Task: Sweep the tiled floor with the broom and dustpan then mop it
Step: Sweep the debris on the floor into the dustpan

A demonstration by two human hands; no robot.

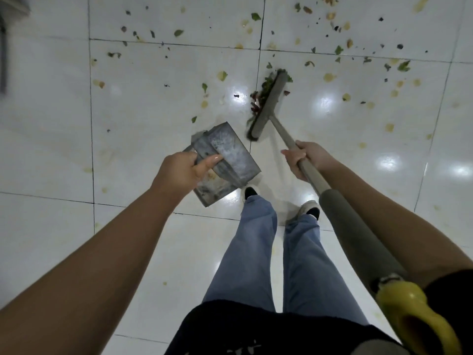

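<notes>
I judge the sweeping step to be in hand, with mopping not yet begun; no mop is in view. The tiled floor [143, 103] carries leaf scraps and yellowish bits scattered across the far tiles, thickest toward the upper right, while the tiles nearest my feet look largely swept.

My right hand [303, 160] is wrapped round the broom [268, 103] shaft, fingers curled fully about it, at a point a little above the head. The shaft runs back under my right arm to a thicker grey sleeve and a yellow end cap near the lower right corner. The broom head lies angled on the floor ahead of me, and a small heap of green and reddish debris [261, 97] sits against its left side, touching the bristles.

My left hand [184, 170] grips the dustpan [225, 160] by its upper part, thumb laid along the top and fingers curled beneath. The pan appears held off the floor and tilted, just beside the near end of the broom head; I cannot tell which way its mouth faces.

The two hands are apart, each clamped on its own tool.

The next move, in my judgement, calls for lowering the pan so its lip lies flat on the tile close to the heap, then drawing the heap into it with a short broom stroke. The scatter beyond would still need gathering before any mopping.
</notes>
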